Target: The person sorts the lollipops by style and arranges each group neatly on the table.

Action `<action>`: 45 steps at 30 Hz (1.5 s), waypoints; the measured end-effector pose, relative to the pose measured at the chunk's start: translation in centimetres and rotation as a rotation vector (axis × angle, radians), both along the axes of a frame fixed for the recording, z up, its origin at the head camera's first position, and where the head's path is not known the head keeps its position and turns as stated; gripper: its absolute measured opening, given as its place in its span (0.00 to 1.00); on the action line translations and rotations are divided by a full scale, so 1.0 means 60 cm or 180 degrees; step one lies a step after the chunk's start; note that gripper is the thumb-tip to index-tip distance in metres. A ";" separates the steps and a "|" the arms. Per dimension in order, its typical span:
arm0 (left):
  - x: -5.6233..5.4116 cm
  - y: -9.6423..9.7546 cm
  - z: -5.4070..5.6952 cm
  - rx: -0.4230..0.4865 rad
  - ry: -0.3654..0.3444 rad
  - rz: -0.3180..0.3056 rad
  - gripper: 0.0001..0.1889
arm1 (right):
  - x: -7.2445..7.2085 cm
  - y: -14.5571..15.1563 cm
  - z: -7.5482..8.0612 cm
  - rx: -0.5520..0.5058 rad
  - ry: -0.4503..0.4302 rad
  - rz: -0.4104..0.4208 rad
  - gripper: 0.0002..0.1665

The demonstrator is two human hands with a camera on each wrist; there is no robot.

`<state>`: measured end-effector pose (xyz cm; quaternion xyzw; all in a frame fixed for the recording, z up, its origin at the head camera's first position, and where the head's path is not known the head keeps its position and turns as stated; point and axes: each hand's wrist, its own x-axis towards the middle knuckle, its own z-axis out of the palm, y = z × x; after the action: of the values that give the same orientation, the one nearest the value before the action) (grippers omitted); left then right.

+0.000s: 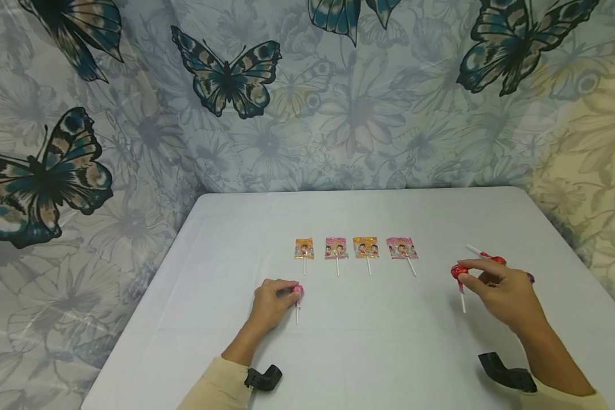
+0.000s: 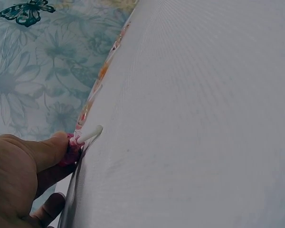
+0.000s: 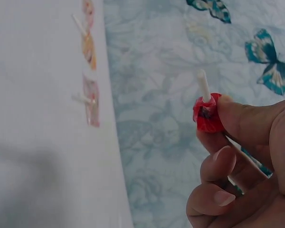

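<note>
My left hand [image 1: 273,304] pinches a pink lollipop [image 1: 298,290] by its wrapped head between thumb and fingers, low over the white table, the stick pointing toward me. In the left wrist view the pink lollipop [image 2: 72,151] shows its white stick angled out. On the right, my right hand [image 1: 504,293] holds a red lollipop [image 1: 459,271] by the head with thumb and forefinger, its stick hanging down. The right wrist view shows that red lollipop [image 3: 209,114] up close, the other fingers curled below it. Beyond this hand lies another red lollipop [image 1: 497,260], partly covered by the fingers.
Flat-wrapped lollipops lie in a row across the table [image 1: 369,364]: an orange one [image 1: 304,249], a pink one [image 1: 335,248], a second orange one [image 1: 366,247] and a second pink one [image 1: 402,248]. A dark purple thing [image 1: 531,278] peeks out behind the right hand. Butterfly-printed cloth [image 1: 359,131] stands behind.
</note>
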<state>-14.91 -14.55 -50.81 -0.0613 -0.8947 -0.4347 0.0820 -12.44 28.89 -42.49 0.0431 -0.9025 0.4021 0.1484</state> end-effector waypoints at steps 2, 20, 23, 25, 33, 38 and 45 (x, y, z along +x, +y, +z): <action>0.000 0.000 0.000 0.0005 0.0015 -0.0019 0.11 | -0.002 -0.014 -0.002 0.0037 0.0039 0.0035 0.15; 0.000 0.000 0.001 0.0006 -0.0023 -0.0024 0.11 | -0.020 -0.124 -0.009 -0.0160 0.0080 0.0430 0.14; 0.000 0.001 0.001 0.0028 -0.0045 -0.0010 0.11 | -0.024 -0.138 -0.013 -0.0187 0.0081 0.0486 0.15; 0.000 0.002 0.000 0.0039 -0.0049 -0.0004 0.11 | -0.027 -0.147 -0.015 -0.0214 0.0073 0.0514 0.15; 0.002 0.002 0.001 0.0045 -0.0047 -0.0013 0.11 | -0.032 -0.178 -0.018 -0.0304 0.0067 0.0645 0.14; 0.002 0.002 0.001 0.0053 -0.0049 -0.0007 0.11 | -0.034 -0.201 -0.026 -0.0358 -0.0012 0.0668 0.14; 0.000 0.002 0.001 0.0036 -0.0044 0.0034 0.11 | -0.042 -0.241 -0.040 -0.0455 -0.0114 0.0771 0.12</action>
<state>-14.89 -14.44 -50.75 -0.0531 -0.8931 -0.4397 0.0784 -14.98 14.41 -44.89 0.1339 -0.8622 0.4810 0.0853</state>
